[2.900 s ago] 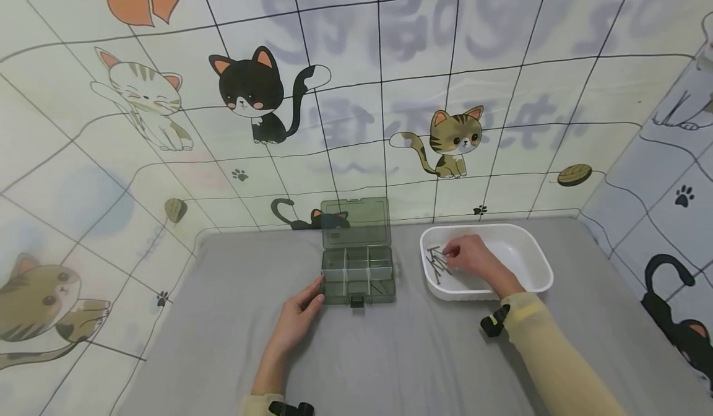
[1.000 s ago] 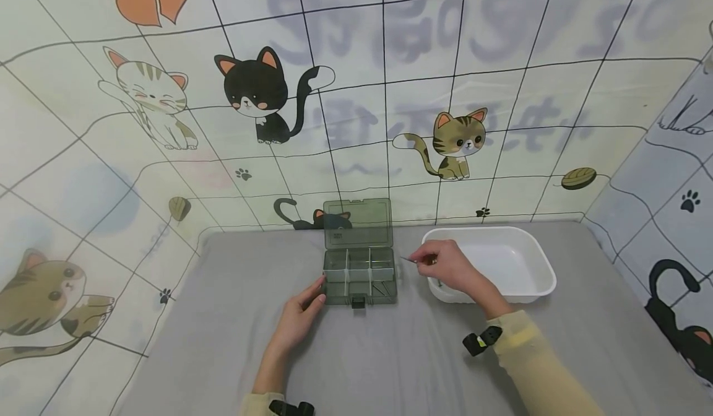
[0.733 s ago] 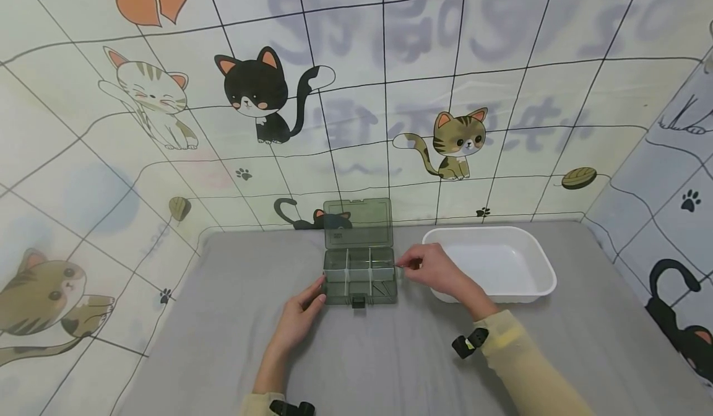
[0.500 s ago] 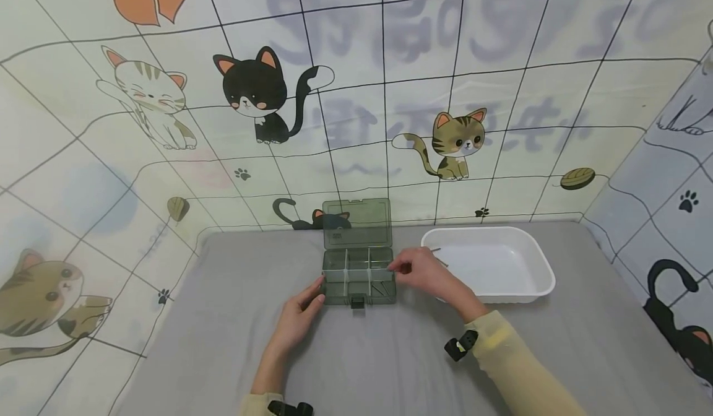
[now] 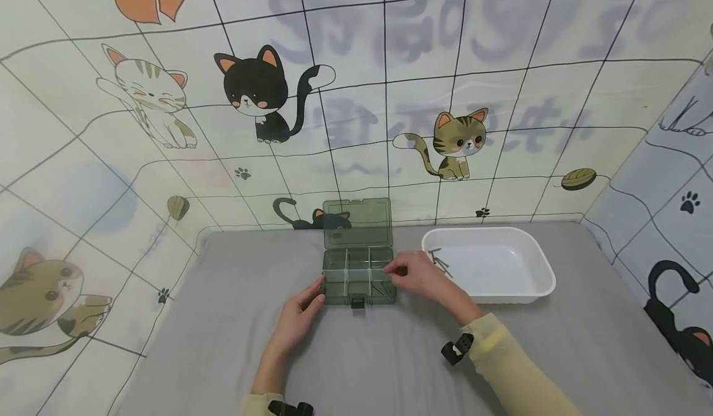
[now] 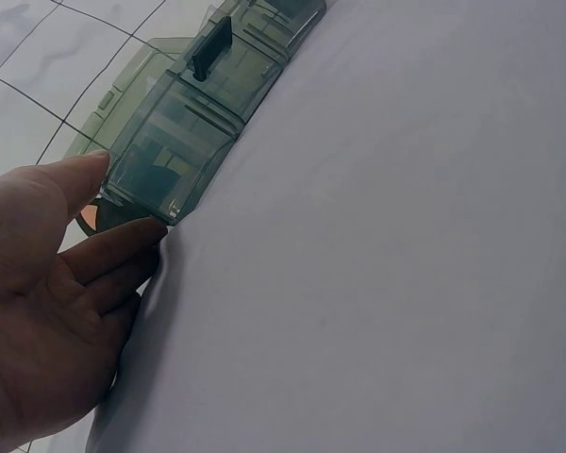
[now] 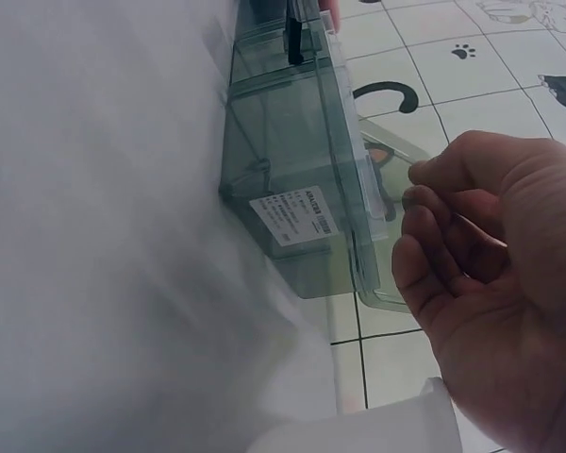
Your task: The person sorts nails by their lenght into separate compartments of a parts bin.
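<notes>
Sitting between the hands: divided green box [image 5: 358, 275], lid [image 5: 362, 224] up. Right hand [image 5: 420, 273] at its right edge, thumb and fingertips drawn close; can't tell if anything is pinched. Left hand [image 5: 297, 317] spread, touching its left side. Loose fasteners [image 5: 441, 264] in white tray [image 5: 496, 264], just right of the right hand. Likely placing step; next calls for clean release into the box.

White, black-gridded, cat-print wall [image 5: 351, 51]; grey cloth [image 5: 379, 354] below.

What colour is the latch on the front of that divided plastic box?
The latch is black; it shows best in the left wrist view.
</notes>
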A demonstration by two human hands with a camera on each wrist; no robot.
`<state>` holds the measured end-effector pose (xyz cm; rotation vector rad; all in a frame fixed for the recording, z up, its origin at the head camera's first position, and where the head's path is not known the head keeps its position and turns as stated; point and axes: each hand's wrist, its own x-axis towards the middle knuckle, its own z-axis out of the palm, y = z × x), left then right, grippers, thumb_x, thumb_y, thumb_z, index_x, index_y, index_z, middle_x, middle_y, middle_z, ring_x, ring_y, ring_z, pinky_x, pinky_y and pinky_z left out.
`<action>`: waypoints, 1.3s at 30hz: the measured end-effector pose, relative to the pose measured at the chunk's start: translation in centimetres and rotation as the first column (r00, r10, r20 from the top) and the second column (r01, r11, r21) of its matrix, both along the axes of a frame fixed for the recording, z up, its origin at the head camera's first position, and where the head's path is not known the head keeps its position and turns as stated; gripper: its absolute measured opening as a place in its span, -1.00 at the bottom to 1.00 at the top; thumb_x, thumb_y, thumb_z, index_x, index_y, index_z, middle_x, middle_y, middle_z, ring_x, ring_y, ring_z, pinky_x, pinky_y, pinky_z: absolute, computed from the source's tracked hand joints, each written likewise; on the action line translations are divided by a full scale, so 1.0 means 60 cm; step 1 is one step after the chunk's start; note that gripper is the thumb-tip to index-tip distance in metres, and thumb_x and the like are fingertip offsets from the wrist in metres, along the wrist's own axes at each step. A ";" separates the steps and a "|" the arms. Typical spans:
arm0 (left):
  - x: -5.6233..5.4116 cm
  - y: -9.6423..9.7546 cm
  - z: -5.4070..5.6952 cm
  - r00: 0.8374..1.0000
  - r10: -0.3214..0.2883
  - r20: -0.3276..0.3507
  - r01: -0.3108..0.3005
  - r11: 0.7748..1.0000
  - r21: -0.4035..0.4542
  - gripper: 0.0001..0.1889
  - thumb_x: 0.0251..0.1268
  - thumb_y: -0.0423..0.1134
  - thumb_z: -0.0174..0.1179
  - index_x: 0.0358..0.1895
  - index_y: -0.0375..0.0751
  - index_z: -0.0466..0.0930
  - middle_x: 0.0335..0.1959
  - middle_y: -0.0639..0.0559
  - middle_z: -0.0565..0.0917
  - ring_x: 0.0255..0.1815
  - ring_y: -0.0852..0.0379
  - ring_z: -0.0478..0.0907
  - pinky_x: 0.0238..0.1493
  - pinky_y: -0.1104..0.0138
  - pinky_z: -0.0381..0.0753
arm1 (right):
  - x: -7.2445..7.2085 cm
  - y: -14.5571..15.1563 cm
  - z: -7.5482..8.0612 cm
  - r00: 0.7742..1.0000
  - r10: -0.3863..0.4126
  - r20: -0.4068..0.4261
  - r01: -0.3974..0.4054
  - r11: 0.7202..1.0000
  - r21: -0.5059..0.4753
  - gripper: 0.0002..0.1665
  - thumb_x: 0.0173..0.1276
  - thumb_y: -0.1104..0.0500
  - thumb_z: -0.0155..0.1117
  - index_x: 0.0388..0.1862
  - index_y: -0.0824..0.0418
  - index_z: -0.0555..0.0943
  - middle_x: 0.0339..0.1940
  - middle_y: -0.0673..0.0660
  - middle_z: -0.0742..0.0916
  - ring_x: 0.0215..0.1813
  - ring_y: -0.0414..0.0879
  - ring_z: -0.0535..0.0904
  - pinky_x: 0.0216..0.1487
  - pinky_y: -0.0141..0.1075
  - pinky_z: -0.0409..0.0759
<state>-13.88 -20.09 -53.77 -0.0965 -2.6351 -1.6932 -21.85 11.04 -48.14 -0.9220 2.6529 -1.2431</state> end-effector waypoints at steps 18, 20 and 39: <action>0.000 -0.001 -0.001 1.000 0.001 0.004 -0.001 1.000 0.017 -0.52 0.57 -0.21 0.18 0.48 -0.06 0.47 0.42 -0.15 0.49 0.42 -0.15 0.44 0.34 -0.03 0.48 | -0.003 0.058 0.008 0.990 -0.143 0.009 0.143 0.985 -0.100 -0.81 0.38 0.36 0.33 -0.08 0.24 0.79 -0.17 0.08 0.81 -0.17 -0.09 0.70 -0.12 -0.21 0.68; 0.000 0.000 -0.001 1.000 -0.011 0.010 0.011 1.000 0.017 -0.52 0.58 -0.18 0.17 0.49 -0.02 0.46 0.44 -0.11 0.48 0.44 -0.13 0.42 0.34 0.00 0.48 | -0.004 0.072 0.005 0.985 -0.171 0.010 0.171 0.981 -0.091 -0.81 0.38 0.36 0.33 -0.08 0.25 0.79 -0.17 0.08 0.81 -0.18 -0.08 0.70 -0.14 -0.24 0.68; -0.001 0.001 -0.001 1.000 -0.004 0.019 0.004 1.000 -0.002 -0.51 0.56 -0.22 0.19 0.48 -0.03 0.47 0.44 -0.06 0.48 0.47 -0.11 0.38 0.41 -0.02 0.38 | -0.039 0.162 -0.026 0.934 -0.354 0.056 0.357 0.932 -0.058 -0.76 0.34 0.40 0.35 -0.03 0.43 0.73 -0.13 0.27 0.79 -0.15 0.03 0.69 -0.10 -0.23 0.65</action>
